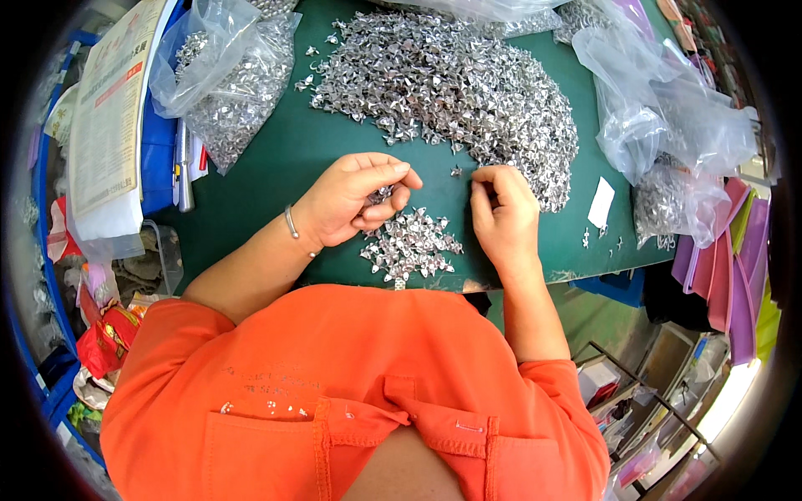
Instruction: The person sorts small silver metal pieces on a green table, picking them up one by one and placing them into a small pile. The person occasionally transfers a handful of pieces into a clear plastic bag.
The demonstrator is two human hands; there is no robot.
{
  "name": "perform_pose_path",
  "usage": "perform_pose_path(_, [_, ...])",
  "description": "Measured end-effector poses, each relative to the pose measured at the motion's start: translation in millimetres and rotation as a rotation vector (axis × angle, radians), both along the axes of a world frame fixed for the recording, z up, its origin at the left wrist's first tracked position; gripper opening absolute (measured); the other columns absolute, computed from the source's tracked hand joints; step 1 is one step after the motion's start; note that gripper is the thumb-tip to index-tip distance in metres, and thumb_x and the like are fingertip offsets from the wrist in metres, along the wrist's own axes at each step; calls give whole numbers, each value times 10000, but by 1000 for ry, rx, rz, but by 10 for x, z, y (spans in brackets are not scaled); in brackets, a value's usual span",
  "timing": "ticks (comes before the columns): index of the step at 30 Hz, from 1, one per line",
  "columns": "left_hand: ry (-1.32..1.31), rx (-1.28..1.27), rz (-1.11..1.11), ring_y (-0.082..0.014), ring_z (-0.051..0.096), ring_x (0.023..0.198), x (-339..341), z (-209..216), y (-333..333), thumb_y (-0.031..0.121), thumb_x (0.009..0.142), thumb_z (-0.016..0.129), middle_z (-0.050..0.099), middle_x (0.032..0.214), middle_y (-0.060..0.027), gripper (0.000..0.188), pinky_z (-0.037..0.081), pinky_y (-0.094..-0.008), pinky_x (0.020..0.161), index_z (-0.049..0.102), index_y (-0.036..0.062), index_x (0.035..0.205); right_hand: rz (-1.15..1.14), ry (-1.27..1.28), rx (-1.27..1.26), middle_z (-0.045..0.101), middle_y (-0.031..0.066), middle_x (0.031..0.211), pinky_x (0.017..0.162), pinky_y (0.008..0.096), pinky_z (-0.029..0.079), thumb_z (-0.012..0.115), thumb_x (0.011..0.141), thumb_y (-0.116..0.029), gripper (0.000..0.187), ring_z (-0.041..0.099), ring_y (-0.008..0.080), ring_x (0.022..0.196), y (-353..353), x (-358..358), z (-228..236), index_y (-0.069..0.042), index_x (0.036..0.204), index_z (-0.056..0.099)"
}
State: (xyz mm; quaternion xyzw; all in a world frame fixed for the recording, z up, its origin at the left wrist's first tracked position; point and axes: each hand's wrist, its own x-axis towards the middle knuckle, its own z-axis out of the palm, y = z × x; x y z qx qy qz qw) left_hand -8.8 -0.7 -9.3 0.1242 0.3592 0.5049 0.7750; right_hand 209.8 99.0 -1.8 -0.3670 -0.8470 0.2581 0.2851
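Note:
My left hand (344, 203) is curled palm-up, and several small shiny metal pieces (381, 194) show inside its fingers. Below its fingertips, near the table's front edge, lies a small heap of the same silvery pronged pieces (413, 244). My right hand (506, 209) is closed in a pinch at the near edge of a much larger pile of these pieces (451, 79); its fingertips hide whatever is between them. One loose metal piece (456, 171) rests on the green tabletop (309, 142) between my hands.
At the left stands a clear plastic bag of metal pieces (238, 104), beside a blue bin (163, 159) with printed paper (113, 117). On the right are more clear bags (668, 134), a white card (600, 203) and a few loose pieces (603, 230).

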Motion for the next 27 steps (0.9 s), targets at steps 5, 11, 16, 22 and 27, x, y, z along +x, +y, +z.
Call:
perform_pose_path(5, [9,-6,9,-26,401,480,11,-11,3,199,1061,490,616,803,-49,276,282,-173,390,652,-24,1050,70,135,160,664,123,904,748,388,522,663,803,84,147,646,307,840,47,-107,-20,-17,899,617])
perform_pose_path(11, [5,-7,14,-24,397,478,14,-4,8,198,1061,489,615,796,-47,276,281,-173,390,652,-24,1047,125,81,-125,667,115,959,742,358,536,680,774,107,204,664,299,859,61,45,-42,-25,923,637])
perform_pose_path(16, [-10,13,22,-23,394,477,-1,-22,-4,195,1059,489,614,794,-44,272,280,-173,390,653,-22,1046,-11,193,-40,696,115,962,722,296,541,650,829,103,137,679,220,861,145,240,-46,8,928,645])
perform_pose_path(22, [-4,-5,24,-24,392,477,12,-5,15,189,1057,489,611,789,-42,267,281,-174,391,654,-21,1047,44,142,17,679,122,888,686,341,537,689,821,75,128,662,261,769,-6,57,-90,-13,905,648])
perform_pose_path(27, [2,-2,29,-28,392,476,11,-6,16,187,1057,488,612,788,-44,267,281,-175,392,655,-22,1048,-18,70,-18,686,123,877,683,349,539,677,828,84,129,671,261,758,17,98,-37,-14,909,655])
